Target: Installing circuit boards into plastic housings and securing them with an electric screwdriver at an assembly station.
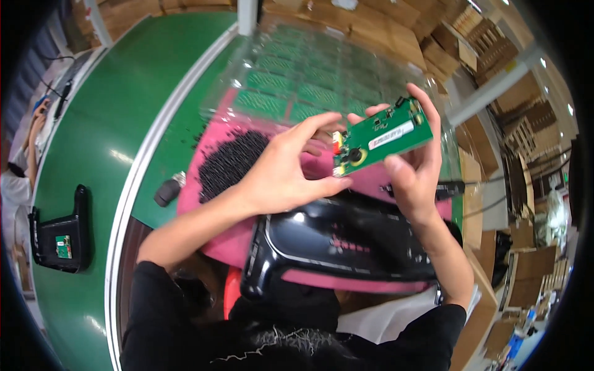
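Between my two hands a green circuit board (375,143) is held up, tilted, with a white label and small parts on its face. My left hand (296,162) pinches its left end near a round black part. Gripping the right end, my right hand (419,167) has its thumb at the lower edge and fingers behind. Below the board a glossy black plastic housing (346,238) lies on a pink mat (213,244). A heap of small black parts (232,164) sits on the mat beside my left forearm.
Clear plastic trays with green boards (266,80) stand at the back. A black-tipped tool (167,191) lies left of the mat. Past a metal rail (139,161), a green belt (105,136) carries another black housing (62,216) with a board. Cardboard boxes (371,25) line the far side. Another person's arm (34,133) shows far left.
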A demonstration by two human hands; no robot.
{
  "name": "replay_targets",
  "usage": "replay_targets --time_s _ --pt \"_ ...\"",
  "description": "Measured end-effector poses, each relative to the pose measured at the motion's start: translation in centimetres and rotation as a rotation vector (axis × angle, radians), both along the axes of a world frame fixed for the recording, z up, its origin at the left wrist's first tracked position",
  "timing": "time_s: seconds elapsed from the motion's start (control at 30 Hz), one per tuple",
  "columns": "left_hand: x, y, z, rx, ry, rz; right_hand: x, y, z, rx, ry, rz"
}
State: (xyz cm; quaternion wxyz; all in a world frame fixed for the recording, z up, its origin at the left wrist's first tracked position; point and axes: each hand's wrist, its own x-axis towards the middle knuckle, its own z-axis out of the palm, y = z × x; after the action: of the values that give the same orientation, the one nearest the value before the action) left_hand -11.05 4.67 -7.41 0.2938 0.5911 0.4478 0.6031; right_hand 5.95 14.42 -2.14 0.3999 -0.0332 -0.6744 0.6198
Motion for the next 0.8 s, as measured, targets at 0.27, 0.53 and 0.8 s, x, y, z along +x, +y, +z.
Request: replay_targets --time_s 0.27,0.53,0.8 --pt "1.7 -1.1 -2.1 -0.193 0.087 -0.245 8.3 -6.5 -3.8 0.068 -0.325 -0.491" --pt "1.3 -1.3 -2.9 0.277 0.674 -0.424 13.0 -8.1 -5.9 -0.094 -0.856 -0.515" --pt "0.7 -1.5 -3.6 0.196 0.671 -0.458 13.7 -7.8 -7.1 -0.199 -0.802 -0.305"
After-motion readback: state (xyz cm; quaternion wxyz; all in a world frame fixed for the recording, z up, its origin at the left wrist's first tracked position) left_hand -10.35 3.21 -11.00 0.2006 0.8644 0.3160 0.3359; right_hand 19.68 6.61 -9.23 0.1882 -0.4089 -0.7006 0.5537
